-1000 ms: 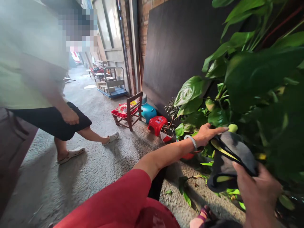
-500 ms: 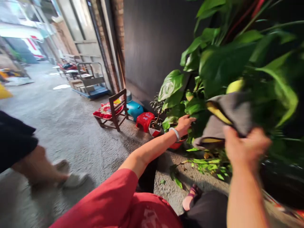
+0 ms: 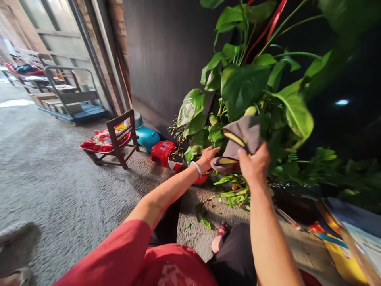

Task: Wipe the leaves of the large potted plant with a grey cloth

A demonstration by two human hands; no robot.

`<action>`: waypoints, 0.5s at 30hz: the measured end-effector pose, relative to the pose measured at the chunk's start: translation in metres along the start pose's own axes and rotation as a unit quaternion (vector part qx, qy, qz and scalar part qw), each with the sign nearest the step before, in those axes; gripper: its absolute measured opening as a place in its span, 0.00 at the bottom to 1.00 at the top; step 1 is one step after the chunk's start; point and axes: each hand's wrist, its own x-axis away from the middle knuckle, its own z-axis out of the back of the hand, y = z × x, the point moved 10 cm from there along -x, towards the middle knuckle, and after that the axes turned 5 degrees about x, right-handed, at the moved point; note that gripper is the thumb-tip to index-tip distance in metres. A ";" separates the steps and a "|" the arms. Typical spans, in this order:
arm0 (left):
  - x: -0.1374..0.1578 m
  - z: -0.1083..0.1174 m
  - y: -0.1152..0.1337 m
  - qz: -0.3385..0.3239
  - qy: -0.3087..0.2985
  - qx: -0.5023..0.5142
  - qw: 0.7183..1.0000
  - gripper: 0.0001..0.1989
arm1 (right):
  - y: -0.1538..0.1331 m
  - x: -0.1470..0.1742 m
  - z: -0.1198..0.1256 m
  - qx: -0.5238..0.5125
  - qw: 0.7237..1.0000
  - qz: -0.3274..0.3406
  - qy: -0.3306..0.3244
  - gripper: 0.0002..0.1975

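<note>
— What's changed since a moment ago?

— The passer-by in dark shorts has gone; only a pale sandal [image 3: 16, 234] shows at the near left edge. The view has swung right, and the right hand [image 3: 253, 165] has come in closer to the left hand [image 3: 208, 155].

— And the cloth?

— The soft grey cloth with yellow edging [image 3: 239, 141] is bunched and folded over, yellow trim showing in two strips. The right hand's fingers are clamped on its lower edge, pressing it against the large glossy green leaves of the potted plant [image 3: 244, 85]. The left hand, a pale bangle [image 3: 196, 168] on its wrist, reaches among the lower leaves; I can't tell how its fingers sit.

— Beyond?

— A small red plastic stool [image 3: 162, 151], then a low wooden chair with a red cushion [image 3: 114, 137]
</note>
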 end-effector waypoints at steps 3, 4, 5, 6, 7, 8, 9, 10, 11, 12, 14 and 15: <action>0.006 0.005 -0.003 0.018 -0.017 -0.009 1.000 0.19 | 0.020 0.044 -0.046 -0.003 0.994 0.009 -0.111 0.21; 0.007 0.009 -0.003 0.020 -0.018 -0.010 1.000 0.20 | 0.034 0.061 -0.046 -0.009 0.992 -0.007 -0.123 0.19; 0.008 0.013 -0.004 0.023 -0.020 -0.011 0.999 0.22 | 0.048 0.075 -0.039 -0.015 0.992 -0.027 -0.125 0.19; 0.009 0.017 -0.005 0.029 -0.021 -0.010 0.999 0.23 | 0.058 0.083 -0.025 -0.017 0.992 -0.048 -0.112 0.20; 0.009 0.018 -0.006 0.033 -0.025 -0.006 0.999 0.23 | 0.064 0.084 -0.006 -0.015 0.994 -0.064 -0.083 0.22; 0.008 0.017 -0.007 0.036 -0.031 -0.002 0.999 0.21 | 0.064 0.079 0.016 -0.006 0.997 -0.070 -0.041 0.23; 0.007 0.014 -0.009 0.038 -0.040 0.003 0.998 0.18 | 0.059 0.068 0.039 0.004 0.998 -0.068 0.019 0.24; 0.007 0.010 -0.010 0.041 -0.049 0.006 0.998 0.16 | 0.049 0.056 0.059 0.011 0.995 -0.055 0.086 0.23; 0.006 0.006 -0.012 0.045 -0.056 0.008 0.997 0.14 | 0.036 0.043 0.072 0.012 0.988 -0.035 0.148 0.22; 0.005 0.003 -0.015 0.048 -0.060 0.009 0.997 0.14 | 0.024 0.030 0.076 0.005 0.982 -0.011 0.190 0.21; 0.005 0.002 -0.023 0.052 -0.062 0.010 0.997 0.14 | 0.011 0.012 0.051 -0.024 0.982 0.032 0.183 0.18; 0.007 0.005 -0.027 0.052 -0.067 0.010 0.996 0.14 | 0.012 0.010 0.027 -0.038 0.989 0.044 0.135 0.18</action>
